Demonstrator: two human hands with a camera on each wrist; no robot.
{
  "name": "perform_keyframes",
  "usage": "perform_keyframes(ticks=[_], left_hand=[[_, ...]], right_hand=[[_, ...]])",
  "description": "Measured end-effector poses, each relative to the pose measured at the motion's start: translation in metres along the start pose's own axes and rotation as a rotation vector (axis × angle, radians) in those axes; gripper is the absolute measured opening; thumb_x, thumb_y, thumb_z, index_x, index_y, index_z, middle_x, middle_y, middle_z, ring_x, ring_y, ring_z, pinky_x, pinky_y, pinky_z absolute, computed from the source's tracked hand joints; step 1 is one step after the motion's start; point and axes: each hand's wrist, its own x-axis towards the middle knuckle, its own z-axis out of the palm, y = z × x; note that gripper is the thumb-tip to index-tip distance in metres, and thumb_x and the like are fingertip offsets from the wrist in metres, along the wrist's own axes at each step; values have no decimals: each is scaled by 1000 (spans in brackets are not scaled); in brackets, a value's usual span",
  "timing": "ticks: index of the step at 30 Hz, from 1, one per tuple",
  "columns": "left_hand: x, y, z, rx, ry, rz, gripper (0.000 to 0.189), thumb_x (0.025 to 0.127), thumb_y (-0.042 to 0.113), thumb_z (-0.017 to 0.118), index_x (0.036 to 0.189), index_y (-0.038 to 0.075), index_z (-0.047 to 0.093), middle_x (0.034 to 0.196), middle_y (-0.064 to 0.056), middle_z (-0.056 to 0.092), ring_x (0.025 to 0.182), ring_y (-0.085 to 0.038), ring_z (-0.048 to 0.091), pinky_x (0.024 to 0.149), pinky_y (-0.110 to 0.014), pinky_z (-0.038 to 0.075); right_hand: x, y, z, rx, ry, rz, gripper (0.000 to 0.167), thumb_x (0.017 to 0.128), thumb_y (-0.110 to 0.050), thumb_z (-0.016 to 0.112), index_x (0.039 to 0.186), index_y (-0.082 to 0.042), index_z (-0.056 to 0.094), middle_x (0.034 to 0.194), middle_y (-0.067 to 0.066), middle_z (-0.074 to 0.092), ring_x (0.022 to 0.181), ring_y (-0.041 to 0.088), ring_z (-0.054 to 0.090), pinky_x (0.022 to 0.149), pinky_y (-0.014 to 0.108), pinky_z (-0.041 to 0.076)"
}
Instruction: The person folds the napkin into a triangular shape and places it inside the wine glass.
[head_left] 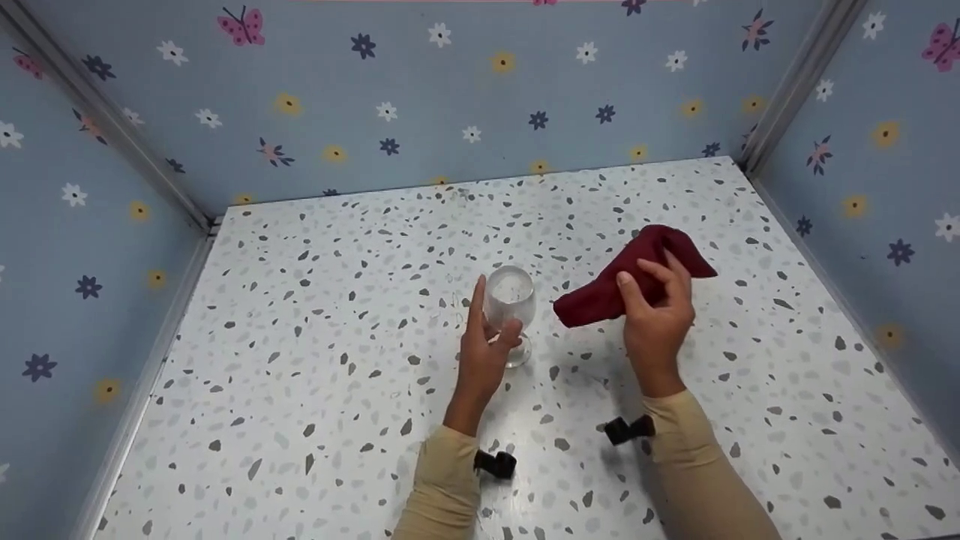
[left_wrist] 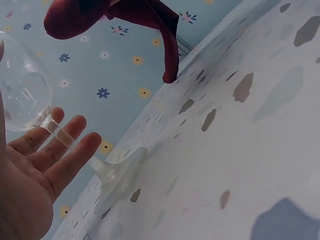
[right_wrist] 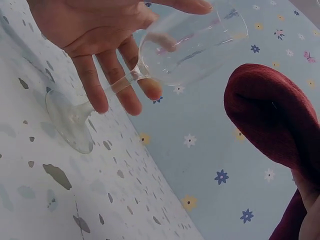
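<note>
In my head view, the nearest items are two tan sleeves [head_left: 442,480], each with a black wrist unit [head_left: 496,464]. Beyond them, I read the left hand [head_left: 484,352] as spread: fingers extended beside the stem, index finger and thumb on either side of the bowl. I cannot tell how firmly it bears on the glass. The stemmed clear glass [head_left: 512,292] stands upright, foot on the speckled table [head_left: 300,315], near its middle. I have the right hand [head_left: 660,319] pinching the dark red cloth [head_left: 630,259] between thumb and fingers, right of the glass and apart from it. Farthest off, the blue wall [head_left: 465,82] carries flowers and butterflies.
</note>
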Motion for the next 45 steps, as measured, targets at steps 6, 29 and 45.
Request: perform_keyframes(ticks=[6,29,45], left_hand=[[1,1,4,81,37,18,74,94,45,68,157,30,30,132,-10,60,104,-20,67,86,-40,55],[-3,-3,13,67,27,24,88,88,62,68,152,13,32,131,-12,56,111,-22,58,80,-38,55],[-1,-3,11,49,27,44,83,90,54,70,152,15,33,128,-8,58,107,-20,60,77,-37,54]], right_hand=[[5,-4,2,22,10,-5,25,87,5,73,110,11,67,141,20,51,130,26,46,99,30,45],[16,-13,14,162,54,10,23,86,6,74,109,5,69,140,15,52,127,28,49,99,33,48],[19,-22,26,245,93,-11,23,86,7,72,109,7,68,140,19,50,121,33,50,93,32,53]])
